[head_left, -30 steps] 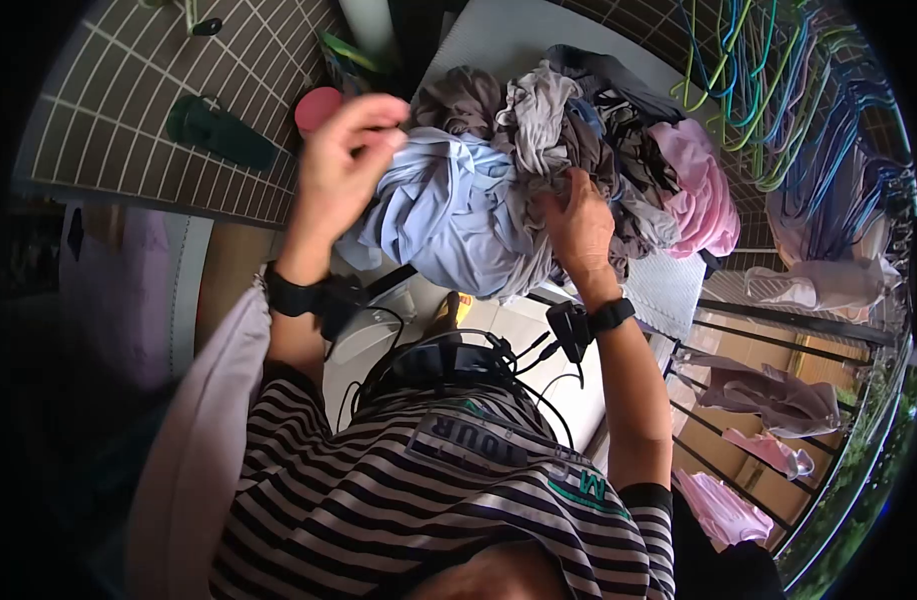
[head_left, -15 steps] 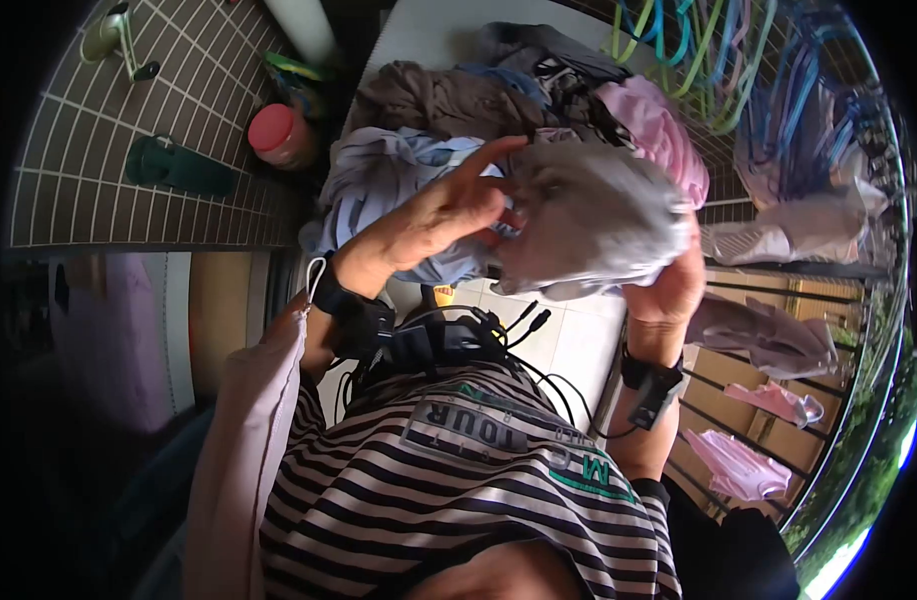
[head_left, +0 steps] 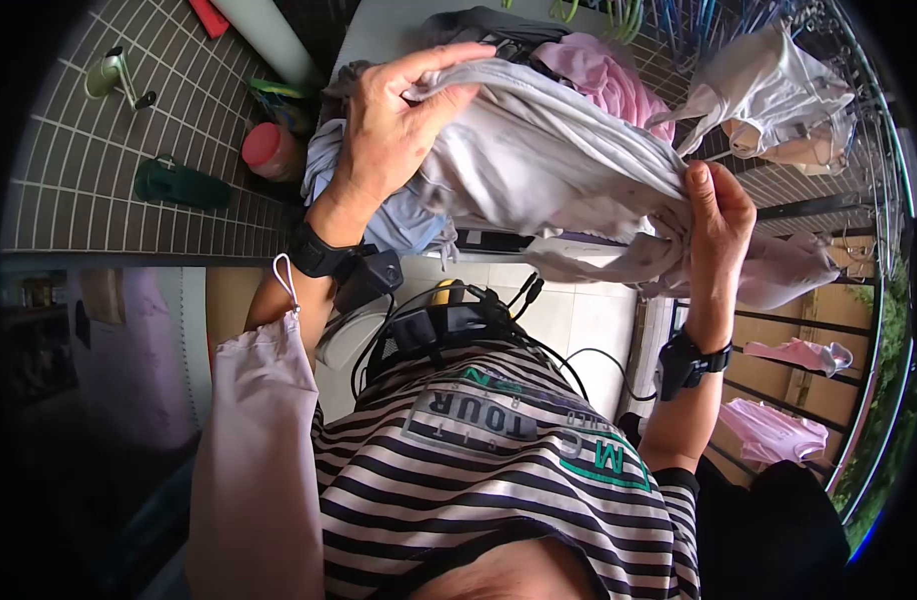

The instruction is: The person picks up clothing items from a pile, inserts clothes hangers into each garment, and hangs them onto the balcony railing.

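Note:
A light grey garment [head_left: 549, 165] is stretched between my two hands in front of me, its folded upper edge slanting down to the right. My left hand [head_left: 394, 130] grips that edge at the left end, thumb bent over the cloth and index finger stretched along it. At the other end my right hand [head_left: 721, 205] pinches the fabric, thumb uppermost. Lower folds of the cloth hang loose below. Behind it lies a heap of laundry with a pink garment [head_left: 599, 75] and a light blue garment [head_left: 409, 222], partly hidden.
Colored hangers [head_left: 619, 18] hang at the top. Whitish clothes [head_left: 779, 90] and a pink garment [head_left: 774, 430] hang by the railing on the right. A red-lidded jar [head_left: 269, 152] stands by the tiled wall [head_left: 69, 190]. Black cables [head_left: 499, 310] lie near my waist.
The garment went from a bunched bundle to a spread length of cloth. My left hand moved up and left and took hold of its edge; my right hand moved right.

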Demonstrator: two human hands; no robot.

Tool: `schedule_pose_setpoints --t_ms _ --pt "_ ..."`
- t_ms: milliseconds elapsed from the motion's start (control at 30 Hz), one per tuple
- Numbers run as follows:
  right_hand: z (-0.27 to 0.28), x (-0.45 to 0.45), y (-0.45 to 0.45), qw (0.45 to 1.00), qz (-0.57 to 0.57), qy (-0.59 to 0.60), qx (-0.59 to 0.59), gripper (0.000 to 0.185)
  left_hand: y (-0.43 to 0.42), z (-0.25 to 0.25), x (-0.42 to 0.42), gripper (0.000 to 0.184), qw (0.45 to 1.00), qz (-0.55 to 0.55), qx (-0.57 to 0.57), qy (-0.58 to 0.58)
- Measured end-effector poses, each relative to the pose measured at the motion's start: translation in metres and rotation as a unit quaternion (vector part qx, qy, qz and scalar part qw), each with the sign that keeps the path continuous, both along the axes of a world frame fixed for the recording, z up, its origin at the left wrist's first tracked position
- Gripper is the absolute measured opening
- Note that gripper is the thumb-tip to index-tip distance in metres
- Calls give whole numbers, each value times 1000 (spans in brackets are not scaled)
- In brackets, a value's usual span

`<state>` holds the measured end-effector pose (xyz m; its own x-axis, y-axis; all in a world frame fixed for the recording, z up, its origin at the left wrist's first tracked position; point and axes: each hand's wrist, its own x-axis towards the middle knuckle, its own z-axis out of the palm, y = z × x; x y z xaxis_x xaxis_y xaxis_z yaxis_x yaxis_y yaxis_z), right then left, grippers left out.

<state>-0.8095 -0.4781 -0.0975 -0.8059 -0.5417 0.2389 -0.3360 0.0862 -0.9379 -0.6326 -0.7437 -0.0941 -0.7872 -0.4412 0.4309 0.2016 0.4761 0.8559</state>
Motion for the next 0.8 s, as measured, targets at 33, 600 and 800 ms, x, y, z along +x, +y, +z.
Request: schedule_pose_setpoints --t_ms 33,600,800 --pt "7 -2 5 999 15 19 20 31 2 6 -1 28 999 13 -37 16" --pt "53 -7 6 829 332 -397 -215 28 74 52 -6 38 982 -79 -170 38" --pt "50 21 -21 824 284 -387 -302 27 112 -3 -16 53 964 -209 -156 -50"
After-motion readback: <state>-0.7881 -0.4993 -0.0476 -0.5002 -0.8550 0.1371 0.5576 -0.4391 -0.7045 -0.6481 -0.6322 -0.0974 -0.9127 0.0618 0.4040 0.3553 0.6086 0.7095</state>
